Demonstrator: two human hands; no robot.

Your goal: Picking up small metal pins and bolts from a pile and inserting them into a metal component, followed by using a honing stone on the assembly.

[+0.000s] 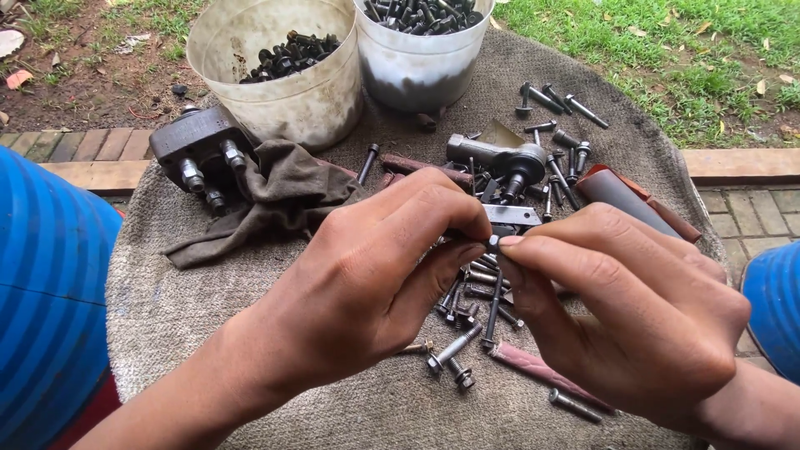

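A small bolt (492, 243) is pinched between the fingertips of the left hand (375, 275) and right hand (633, 308), held above the loose bolts (467, 292) scattered on the sackcloth (250, 333), as if for closer handling.

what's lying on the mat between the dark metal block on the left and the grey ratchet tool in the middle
In the head view, a crumpled brown rag lies right beside the metal block, then a single dark bolt and a rusty bar before the ratchet tool.
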